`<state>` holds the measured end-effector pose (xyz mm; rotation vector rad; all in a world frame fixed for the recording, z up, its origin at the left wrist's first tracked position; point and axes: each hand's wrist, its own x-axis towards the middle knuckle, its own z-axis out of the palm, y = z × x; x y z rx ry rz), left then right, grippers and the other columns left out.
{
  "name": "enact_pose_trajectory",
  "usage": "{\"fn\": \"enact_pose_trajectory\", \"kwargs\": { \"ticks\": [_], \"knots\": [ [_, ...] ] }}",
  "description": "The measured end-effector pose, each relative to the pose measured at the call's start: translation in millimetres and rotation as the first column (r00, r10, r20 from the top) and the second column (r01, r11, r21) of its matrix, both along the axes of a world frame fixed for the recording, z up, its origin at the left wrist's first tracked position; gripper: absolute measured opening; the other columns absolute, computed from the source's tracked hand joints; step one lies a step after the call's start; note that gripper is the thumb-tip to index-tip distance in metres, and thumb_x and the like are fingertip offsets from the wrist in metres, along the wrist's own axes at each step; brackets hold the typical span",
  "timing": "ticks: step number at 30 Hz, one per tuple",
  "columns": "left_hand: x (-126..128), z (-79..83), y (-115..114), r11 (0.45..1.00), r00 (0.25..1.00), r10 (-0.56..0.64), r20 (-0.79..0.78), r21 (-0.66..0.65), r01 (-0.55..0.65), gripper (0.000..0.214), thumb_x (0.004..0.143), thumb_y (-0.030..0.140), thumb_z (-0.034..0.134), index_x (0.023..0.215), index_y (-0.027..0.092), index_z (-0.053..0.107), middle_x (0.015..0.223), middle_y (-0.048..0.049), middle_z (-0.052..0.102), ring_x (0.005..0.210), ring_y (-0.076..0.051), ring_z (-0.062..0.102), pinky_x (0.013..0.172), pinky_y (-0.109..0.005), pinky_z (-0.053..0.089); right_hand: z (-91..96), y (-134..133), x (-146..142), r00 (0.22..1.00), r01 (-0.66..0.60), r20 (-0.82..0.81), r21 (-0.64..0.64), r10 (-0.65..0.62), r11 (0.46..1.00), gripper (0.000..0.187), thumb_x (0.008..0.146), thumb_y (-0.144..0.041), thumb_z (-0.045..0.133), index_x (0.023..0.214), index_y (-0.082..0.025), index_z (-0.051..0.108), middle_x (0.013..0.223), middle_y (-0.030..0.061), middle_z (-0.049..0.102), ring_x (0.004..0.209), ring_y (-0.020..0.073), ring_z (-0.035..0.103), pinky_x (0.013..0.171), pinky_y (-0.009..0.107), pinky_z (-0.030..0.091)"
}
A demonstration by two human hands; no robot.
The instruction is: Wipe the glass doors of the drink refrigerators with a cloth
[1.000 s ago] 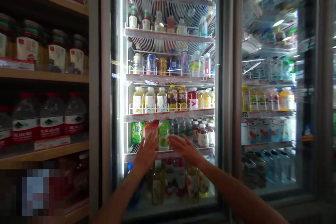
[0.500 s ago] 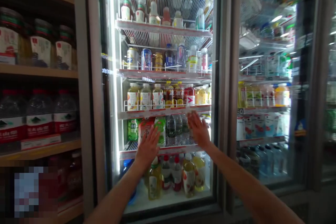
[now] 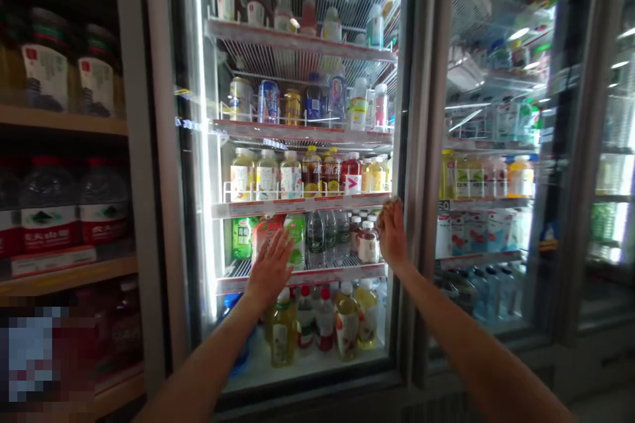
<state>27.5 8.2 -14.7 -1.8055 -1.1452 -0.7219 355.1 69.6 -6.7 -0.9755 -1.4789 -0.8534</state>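
Note:
My left hand [image 3: 270,264] is raised before the glass door of a lit drinks cooler, its fingers stretched out flat. Behind it, through the glass, are a red pack [image 3: 266,232] and a green pack [image 3: 296,238] on a shelf. My right hand [image 3: 393,238] is at the right side of the same door, close to the metal frame [image 3: 419,211], fingers upward and close together. Blur and a mottled patch at those fingertips leave unclear whether anything is in them. Left of that hand stands a white-labelled bottle [image 3: 368,242] inside the cooler.
Several wire shelves [image 3: 302,205] hold bottles and cans. More bottles [image 3: 347,324] stand on the cooler floor. To the right is another glass-doored cooler [image 3: 486,231]. Wooden shelves [image 3: 64,120] with large bottles [image 3: 48,208] are at the left.
My right hand has slid right across the door to near its frame, its fingers drawn closer together. My left hand stays spread out before the packs. The view has shifted slightly.

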Motion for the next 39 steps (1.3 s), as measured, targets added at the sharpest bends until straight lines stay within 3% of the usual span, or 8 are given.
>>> {"fn": "enact_pose_trajectory", "kwargs": {
  "ticks": [3,7,14,19,25,31,36,39],
  "knots": [
    [-0.2,-1.0,-2.9,1.0,1.0,0.017,-0.002,-0.024,-0.017,0.053,0.084,0.031,0.046,0.133,0.013,0.045,0.147,-0.0107,0.032,0.137,-0.025,0.028,0.11,-0.044,0.027,-13.3,-4.8,-17.5,0.996,-0.046,0.076,-0.004,0.046,0.999,0.067,0.084,-0.001,0.035,0.147,-0.02,0.019,0.156,0.0073,0.006,0.143,0.0249,0.008,0.111,0.049,0.034],
    [-1.5,-2.4,-6.4,0.999,0.999,0.035,-0.009,-0.034,-0.035,0.051,0.084,0.03,0.046,0.132,0.012,0.046,0.146,-0.0114,0.033,0.136,-0.026,0.03,0.109,-0.044,0.029,-43.3,-15.8,-51.4,0.896,-0.161,0.411,-0.052,0.168,0.986,0.055,0.086,-0.003,0.039,0.138,-0.022,0.04,0.145,0.0052,0.04,0.141,0.0191,0.021,0.107,0.039,0.042],
    [-8.8,-2.5,-14.4,0.995,0.996,0.082,0.044,-0.061,-0.079,0.053,0.085,0.025,0.041,0.136,0.012,0.041,0.148,-0.0111,0.03,0.138,-0.025,0.025,0.11,-0.045,0.026,-11.1,-11.0,-96.2,0.955,-0.104,0.27,-0.066,0.118,0.992,0.052,0.085,-0.002,0.037,0.135,-0.013,0.044,0.147,0.0134,0.035,0.143,0.0223,0.011,0.111,0.046,0.033],
    [-29.7,-12.0,-18.7,0.994,0.996,0.082,0.048,-0.076,-0.078,0.052,0.085,0.027,0.041,0.136,0.015,0.042,0.146,-0.0109,0.034,0.138,-0.024,0.026,0.109,-0.045,0.029,-44.8,-27.9,-115.5,0.683,-0.159,0.701,-0.131,0.205,0.978,0.049,0.086,-0.007,0.043,0.133,-0.018,0.045,0.145,0.0066,0.041,0.139,0.0189,0.027,0.107,0.039,0.037],
    [-53.3,-10.5,-22.9,0.988,0.986,0.137,0.091,-0.09,-0.129,0.054,0.086,0.024,0.039,0.139,0.012,0.035,0.148,-0.0128,0.03,0.139,-0.025,0.024,0.109,-0.047,0.028,4.0,-22.2,-132.8,0.918,-0.061,0.383,-0.108,0.098,0.992,0.054,0.087,-0.006,0.036,0.14,-0.017,0.036,0.148,0.0111,0.034,0.141,0.0216,0.019,0.11,0.046,0.029],
    [-71.5,-7.9,-27.4,0.986,0.984,0.148,0.096,-0.087,-0.139,0.054,0.086,0.024,0.041,0.138,0.013,0.037,0.147,-0.0132,0.033,0.138,-0.025,0.025,0.11,-0.047,0.028,-17.3,-31.9,-156.3,0.649,-0.166,0.723,-0.167,0.235,0.972,0.054,0.084,-0.006,0.041,0.137,-0.019,0.041,0.145,0.0052,0.041,0.139,0.0186,0.026,0.111,0.039,0.03],
    [-83.4,-1.6,-30.7,0.974,0.97,0.218,0.112,-0.09,-0.208,0.055,0.086,0.026,0.042,0.138,0.009,0.036,0.148,-0.015,0.03,0.139,-0.026,0.023,0.11,-0.048,0.027,15.4,-29.6,-185.1,0.846,-0.094,0.508,-0.153,0.159,0.984,0.055,0.087,-0.008,0.038,0.141,-0.018,0.034,0.149,0.0079,0.032,0.141,0.0217,0.019,0.113,0.044,0.023],
    [-89.3,-1.4,-31.9,0.97,0.965,0.234,0.122,-0.105,-0.221,0.056,0.086,0.027,0.041,0.138,0.009,0.035,0.148,-0.0155,0.028,0.139,-0.026,0.023,0.11,-0.048,0.027,12.3,-31.5,-202.5,0.786,-0.142,0.582,-0.156,0.207,0.978,0.055,0.088,-0.01,0.04,0.141,-0.016,0.033,0.149,0.0079,0.033,0.142,0.0214,0.017,0.112,0.043,0.024]
  ]
}}
